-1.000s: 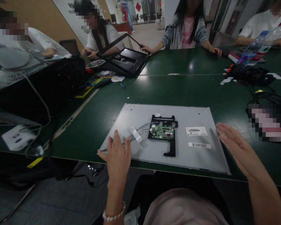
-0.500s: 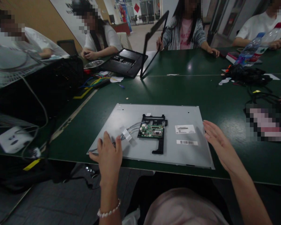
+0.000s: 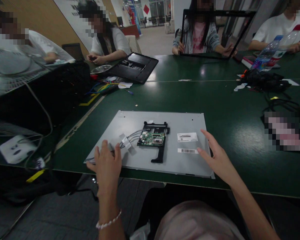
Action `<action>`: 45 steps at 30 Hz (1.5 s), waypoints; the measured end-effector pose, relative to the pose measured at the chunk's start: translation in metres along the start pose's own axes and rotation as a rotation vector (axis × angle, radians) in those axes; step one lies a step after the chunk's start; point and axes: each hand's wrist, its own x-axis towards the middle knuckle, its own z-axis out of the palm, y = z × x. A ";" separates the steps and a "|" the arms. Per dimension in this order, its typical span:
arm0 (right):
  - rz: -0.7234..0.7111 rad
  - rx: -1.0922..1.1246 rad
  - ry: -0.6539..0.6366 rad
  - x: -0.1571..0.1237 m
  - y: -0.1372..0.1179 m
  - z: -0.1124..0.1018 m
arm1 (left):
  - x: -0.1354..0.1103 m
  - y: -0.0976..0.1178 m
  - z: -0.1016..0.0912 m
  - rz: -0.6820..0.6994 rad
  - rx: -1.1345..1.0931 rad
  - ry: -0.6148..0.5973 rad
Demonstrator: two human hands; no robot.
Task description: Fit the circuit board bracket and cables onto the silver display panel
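Observation:
A flat grey metal display panel [image 3: 183, 125] lies face down at the table's front edge. Fixed near its middle are a green circuit board [image 3: 152, 139] and a black plastic bracket [image 3: 160, 155]. Grey cables [image 3: 135, 135] run left from the board under clear tape [image 3: 126, 141]. Two white labels, an upper label [image 3: 187, 137] and a barcode label [image 3: 187, 151], are on the right half. My left hand [image 3: 107, 163], fingers spread, rests at the near left corner. My right hand [image 3: 216, 160] is open by the right edge, its thumb over the panel.
Across the table a person holds up a thin black frame [image 3: 205, 57]. A black cover [image 3: 150, 68] lies at the far left middle. Bottles [image 3: 266, 53] and black cables [image 3: 265, 80] are at right. A black box [image 3: 65, 90] and a white device [image 3: 15, 150] are at left.
The panel has slid a little to the left, along with my left hand. My right hand has moved left over its edge. The other person's frame has swung right, turning broad side towards me.

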 end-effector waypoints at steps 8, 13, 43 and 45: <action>-0.022 -0.155 0.027 -0.003 -0.008 0.000 | -0.050 0.051 -0.010 0.334 -0.246 0.083; -0.008 -0.150 0.024 -0.002 -0.007 0.000 | -0.068 0.059 -0.005 0.363 -0.272 0.023; -0.088 -0.350 -0.234 0.006 -0.008 0.033 | -0.056 0.044 0.010 0.265 -0.247 0.178; -0.108 -0.379 -0.229 0.004 -0.006 0.034 | -0.055 0.059 0.008 0.350 -0.258 0.170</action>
